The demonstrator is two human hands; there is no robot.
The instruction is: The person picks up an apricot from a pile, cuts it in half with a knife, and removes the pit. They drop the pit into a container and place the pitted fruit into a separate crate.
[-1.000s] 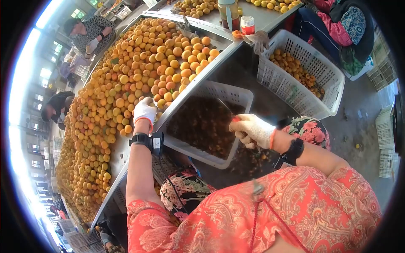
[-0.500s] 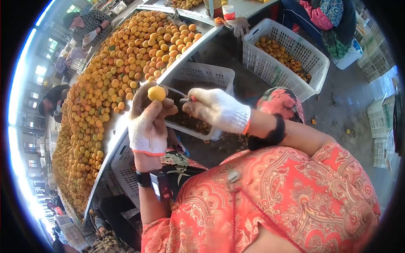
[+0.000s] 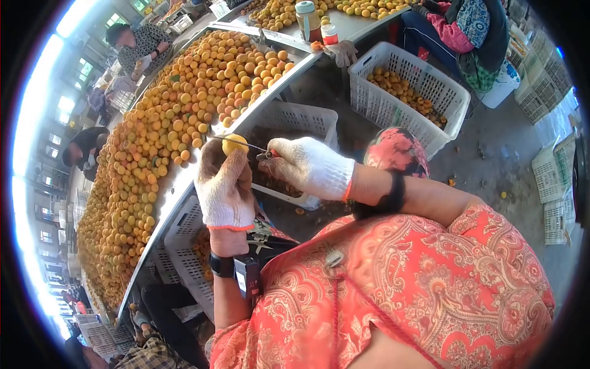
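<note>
My left hand [image 3: 226,190], in a white knit glove with stained fingers, grips a yellow apricot [image 3: 235,144] between thumb and fingers. My right hand [image 3: 313,166], gloved the same way, is closed around the handle of a thin-bladed knife [image 3: 251,145]. The blade reaches left across the apricot and seems to touch it; how deep it sits cannot be made out. Below both hands stands a white plastic crate [image 3: 301,120] with dark orange pieces in the bottom. A large heap of whole apricots [image 3: 178,117] covers the metal table to the left.
To the right, a white crate [image 3: 458,101] holds halved apricots. At the table corner are a bottle [image 3: 308,21], a red jar with a white lid [image 3: 330,35] and a grey glove [image 3: 343,53]. Co-workers sit across the table and at upper right. More crates [image 3: 190,252] stand under the table edge.
The knife has moved left, from beside the apricot to lying across it. Both hands are closer together, and the view has shifted slightly.
</note>
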